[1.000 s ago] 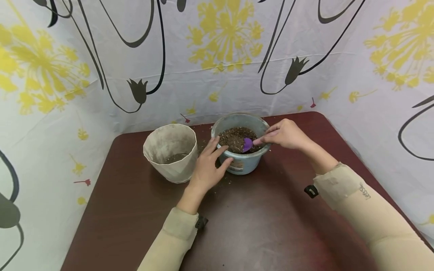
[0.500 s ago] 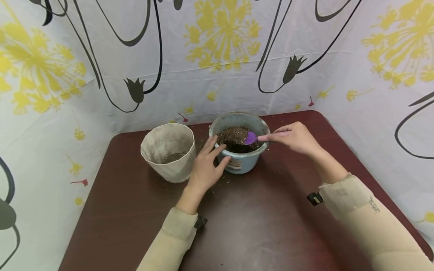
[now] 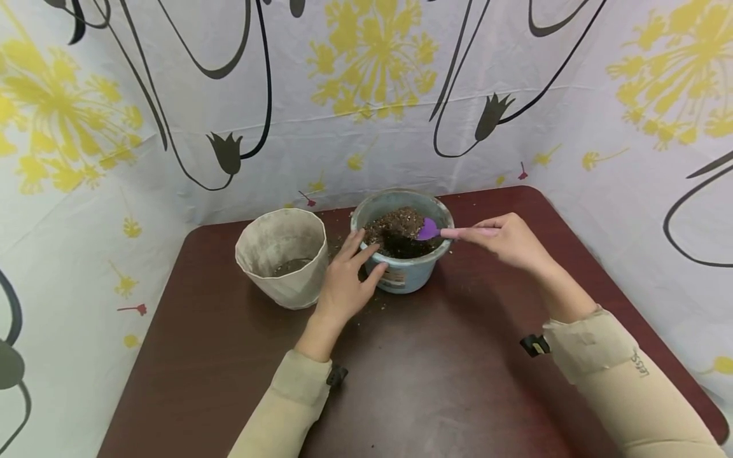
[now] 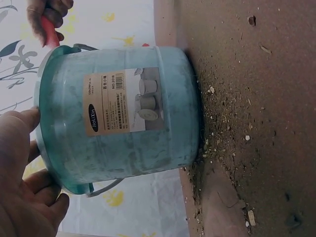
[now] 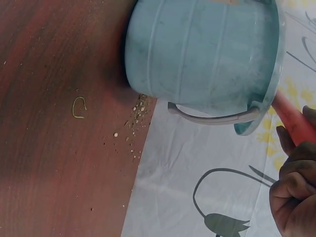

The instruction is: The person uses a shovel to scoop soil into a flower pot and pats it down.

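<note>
A light blue bucket (image 3: pixel 409 273) with a paper label (image 4: pixel 123 101) and a side handle (image 5: pixel 217 117) stands upright, holding dark soil (image 3: pixel 401 224). My left hand (image 3: pixel 346 280) holds the bucket's near-left rim, fingers over the edge and thumb on the outer wall. My right hand (image 3: pixel 512 242) grips the pink handle of a small trowel (image 3: pixel 458 233), above and to the right of the bucket. The trowel's purple blade (image 3: pixel 428 229) is in the bucket at the soil, which has a dark hollow beside it. In the right wrist view only the handle shows; the bucket wall hides the blade.
A whitish faceted plant pot (image 3: pixel 292 289) with a little soil at its bottom stands left of the bucket. Crumbs of soil (image 4: pixel 212 128) lie on the dark red-brown table (image 3: pixel 217 381) around the bucket. A patterned cloth (image 3: pixel 286 159) hangs behind the table.
My right hand has drawn back to the right with the trowel, showing more of its handle. The soil is heaped toward the back, with a dark hollow opened in front. My left hand stays at the rim.
</note>
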